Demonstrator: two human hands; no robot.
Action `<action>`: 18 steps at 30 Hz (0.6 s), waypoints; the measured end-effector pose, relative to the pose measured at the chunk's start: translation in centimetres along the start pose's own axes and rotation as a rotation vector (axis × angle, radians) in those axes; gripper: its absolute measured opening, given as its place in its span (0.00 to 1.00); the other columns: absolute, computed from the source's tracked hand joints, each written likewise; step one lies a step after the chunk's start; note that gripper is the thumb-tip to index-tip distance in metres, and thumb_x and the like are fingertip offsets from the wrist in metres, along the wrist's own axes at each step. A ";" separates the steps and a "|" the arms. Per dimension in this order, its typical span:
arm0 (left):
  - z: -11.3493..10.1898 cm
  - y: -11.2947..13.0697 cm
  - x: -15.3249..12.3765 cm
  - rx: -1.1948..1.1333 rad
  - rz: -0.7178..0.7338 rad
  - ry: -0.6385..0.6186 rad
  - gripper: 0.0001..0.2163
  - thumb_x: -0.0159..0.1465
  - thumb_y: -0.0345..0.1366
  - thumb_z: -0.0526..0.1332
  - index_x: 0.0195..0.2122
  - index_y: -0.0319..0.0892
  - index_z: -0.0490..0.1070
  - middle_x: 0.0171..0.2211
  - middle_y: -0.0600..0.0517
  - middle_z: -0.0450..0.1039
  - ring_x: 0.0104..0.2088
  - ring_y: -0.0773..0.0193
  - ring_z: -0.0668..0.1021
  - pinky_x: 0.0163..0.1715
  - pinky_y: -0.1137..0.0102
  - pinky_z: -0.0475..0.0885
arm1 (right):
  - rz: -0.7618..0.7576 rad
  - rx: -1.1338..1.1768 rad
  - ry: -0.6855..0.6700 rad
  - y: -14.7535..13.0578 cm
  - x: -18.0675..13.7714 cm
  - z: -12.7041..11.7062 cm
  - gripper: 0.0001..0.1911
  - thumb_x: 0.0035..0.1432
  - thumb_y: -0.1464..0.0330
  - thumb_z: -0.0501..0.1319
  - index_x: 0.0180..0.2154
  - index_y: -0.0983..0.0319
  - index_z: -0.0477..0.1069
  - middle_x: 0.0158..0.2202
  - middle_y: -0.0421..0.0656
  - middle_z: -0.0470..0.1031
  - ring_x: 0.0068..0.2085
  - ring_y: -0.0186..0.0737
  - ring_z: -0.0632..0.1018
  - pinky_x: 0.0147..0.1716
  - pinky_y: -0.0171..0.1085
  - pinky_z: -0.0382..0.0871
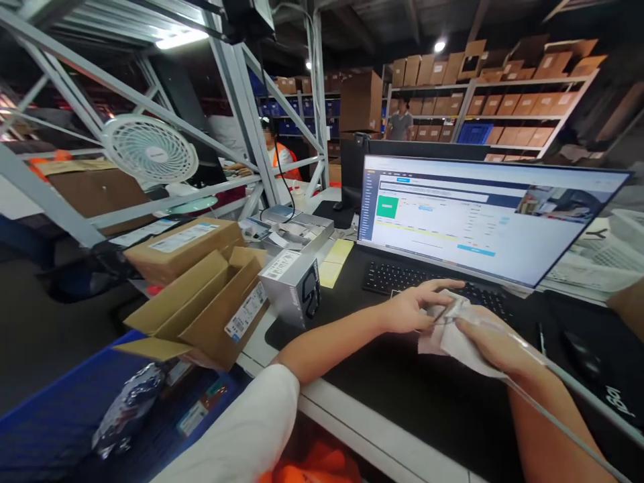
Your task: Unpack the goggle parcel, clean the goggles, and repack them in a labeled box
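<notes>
Both my hands meet in front of the black keyboard (402, 276) over a black desk mat (402, 389). My left hand (410, 307) pinches the top edge of a clear plastic bag (453, 339) with something white inside. My right hand (490, 342) lies inside or under the same bag, its fingers closed on it. Behind the keyboard, the monitor (483, 215) shows a web form with a green square.
Left of the mat stand a small silver product box (292, 285), an open cardboard box (201, 308) and a sealed carton (184, 248). A blue bin (60, 416) with a foil pouch (128, 406) sits lower left. A desk fan (149, 149), yellow notes (335, 261), shelving and two people lie behind.
</notes>
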State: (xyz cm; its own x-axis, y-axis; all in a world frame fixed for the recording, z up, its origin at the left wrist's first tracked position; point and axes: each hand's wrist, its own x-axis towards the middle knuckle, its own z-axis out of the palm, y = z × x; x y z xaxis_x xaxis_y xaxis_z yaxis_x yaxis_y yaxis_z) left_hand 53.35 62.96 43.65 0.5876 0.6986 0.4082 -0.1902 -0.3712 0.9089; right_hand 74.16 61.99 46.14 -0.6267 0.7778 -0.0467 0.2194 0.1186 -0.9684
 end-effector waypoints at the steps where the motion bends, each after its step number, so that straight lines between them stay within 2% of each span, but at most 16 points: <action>1: -0.1 0.5 -0.1 0.007 0.014 0.027 0.21 0.57 0.47 0.75 0.50 0.48 0.83 0.71 0.45 0.59 0.72 0.42 0.61 0.69 0.52 0.60 | 0.018 0.006 0.002 -0.3 -0.1 0.1 0.33 0.49 0.37 0.67 0.30 0.62 0.78 0.29 0.48 0.78 0.29 0.43 0.74 0.29 0.39 0.71; 3: -0.4 1.8 -0.2 0.039 0.035 0.075 0.20 0.57 0.49 0.75 0.49 0.48 0.84 0.71 0.46 0.59 0.73 0.43 0.59 0.71 0.54 0.58 | 0.087 0.051 -0.067 -0.6 -0.6 0.2 0.34 0.50 0.37 0.67 0.32 0.62 0.78 0.26 0.47 0.76 0.26 0.42 0.74 0.26 0.38 0.69; 6: -0.6 3.1 -0.3 0.080 0.058 0.130 0.20 0.55 0.50 0.77 0.46 0.48 0.85 0.69 0.47 0.63 0.74 0.44 0.57 0.72 0.55 0.54 | 0.227 0.132 -0.181 -0.4 -1.6 -0.2 0.31 0.51 0.40 0.69 0.35 0.63 0.77 0.29 0.49 0.79 0.29 0.47 0.78 0.31 0.42 0.74; 8: -0.2 3.0 -0.2 0.033 0.032 0.148 0.22 0.53 0.51 0.78 0.46 0.47 0.85 0.68 0.46 0.64 0.73 0.44 0.58 0.72 0.55 0.55 | 0.267 0.128 -0.141 0.2 -2.1 -0.6 0.29 0.49 0.41 0.71 0.34 0.62 0.78 0.31 0.49 0.79 0.31 0.49 0.80 0.32 0.44 0.76; 11: 1.0 1.8 0.0 -0.099 -0.104 0.113 0.31 0.47 0.56 0.79 0.50 0.47 0.83 0.67 0.47 0.66 0.70 0.44 0.64 0.71 0.56 0.58 | 0.186 0.043 0.036 1.1 -1.9 -1.2 0.30 0.47 0.39 0.70 0.30 0.60 0.79 0.29 0.48 0.78 0.29 0.48 0.77 0.28 0.43 0.74; 13: 1.7 1.1 0.2 -0.141 -0.147 0.093 0.35 0.43 0.59 0.79 0.49 0.47 0.83 0.64 0.48 0.70 0.69 0.44 0.65 0.72 0.55 0.57 | 0.125 -0.013 0.103 1.4 -1.5 -1.3 0.29 0.49 0.39 0.68 0.27 0.59 0.79 0.27 0.47 0.77 0.27 0.47 0.75 0.26 0.42 0.72; 15: 1.9 1.1 0.2 -0.058 -0.058 0.122 0.30 0.44 0.60 0.79 0.42 0.46 0.85 0.63 0.48 0.71 0.70 0.43 0.63 0.73 0.55 0.53 | 0.084 -0.055 0.134 1.3 -1.0 -1.2 0.29 0.48 0.38 0.68 0.25 0.59 0.78 0.25 0.48 0.76 0.27 0.47 0.74 0.28 0.44 0.73; 18: 1.0 2.6 -0.1 0.204 0.148 0.194 0.21 0.52 0.59 0.76 0.34 0.46 0.85 0.64 0.46 0.70 0.73 0.44 0.58 0.74 0.55 0.48 | 0.087 -0.108 0.128 1.0 -0.9 -1.3 0.31 0.45 0.37 0.69 0.27 0.59 0.81 0.30 0.49 0.79 0.31 0.50 0.77 0.34 0.46 0.76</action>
State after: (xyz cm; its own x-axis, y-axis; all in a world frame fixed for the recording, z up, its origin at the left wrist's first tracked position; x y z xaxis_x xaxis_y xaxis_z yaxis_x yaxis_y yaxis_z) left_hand 53.55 61.33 45.90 0.4003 0.7243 0.5613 -0.0895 -0.5787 0.8106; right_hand 75.87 62.23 45.50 -0.5032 0.8594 -0.0906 0.3516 0.1078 -0.9299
